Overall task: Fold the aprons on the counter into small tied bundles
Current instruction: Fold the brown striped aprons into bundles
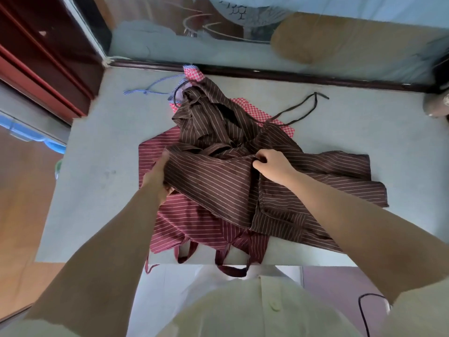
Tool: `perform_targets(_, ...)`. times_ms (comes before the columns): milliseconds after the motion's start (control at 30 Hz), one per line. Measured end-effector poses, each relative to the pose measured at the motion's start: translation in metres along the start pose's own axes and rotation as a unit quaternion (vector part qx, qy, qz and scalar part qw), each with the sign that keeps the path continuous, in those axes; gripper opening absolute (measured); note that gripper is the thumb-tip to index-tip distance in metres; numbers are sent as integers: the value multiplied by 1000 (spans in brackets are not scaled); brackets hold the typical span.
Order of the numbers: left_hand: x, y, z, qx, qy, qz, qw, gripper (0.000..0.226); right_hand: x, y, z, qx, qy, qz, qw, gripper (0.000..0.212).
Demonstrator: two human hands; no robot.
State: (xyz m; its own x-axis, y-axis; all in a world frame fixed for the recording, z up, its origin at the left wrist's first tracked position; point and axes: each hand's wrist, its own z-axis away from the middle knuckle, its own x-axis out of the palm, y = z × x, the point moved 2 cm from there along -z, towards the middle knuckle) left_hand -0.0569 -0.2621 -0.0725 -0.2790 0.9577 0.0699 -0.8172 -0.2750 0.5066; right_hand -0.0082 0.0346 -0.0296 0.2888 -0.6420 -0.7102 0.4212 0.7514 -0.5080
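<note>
Brown pin-striped apron (pixel 230 166) heaped at centre of counter (pixel 97 166), crumpled toward far edge, one band of it stretched left-to-right between both hands. Right hand (pixel 272 164) on band's right end, thumb and fingers pinching a hem ridge. Left hand (pixel 158 176) at band's left end, blurred, fingers tucked under cloth; grip not readable. Long axis of band roughly parallel to near edge, slightly tilted; loose bulk beyond hands toward far edge, one flap spread toward right edge. Judged: next fold to gather far bulk inward, right hand nearer to it. Underneath: maroon striped apron (pixel 194 222), its ties (pixel 230 266) hanging over near edge. Lower still, toward far edge: red checked apron (pixel 257 113), blue-white tie (pixel 150 90) trailing toward far left corner. Thin dark strap (pixel 306 105) looped toward far right; probable snag on lifting, likewise drag on lower aprons.
</note>
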Motion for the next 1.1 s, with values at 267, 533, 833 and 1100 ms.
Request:
perform_targets(267, -51, -4, 20, 199, 286, -162, 923, 27, 4, -17, 10, -14, 3, 161, 987, 32)
perform_targets(533, -21, 5, 48, 284, 386, -440, 759, 52, -10, -12, 29, -21, 61, 258, 964, 62)
perform_targets(833, 133, -51, 83, 582, -187, -722, 323, 79, -25, 22, 53, 41, -102, -19, 994, 33)
perform_targets(1100, 145, -67, 76, 655, -251, -682, 208, 55, -14, 105, 70, 22, -139, 96, 985, 59)
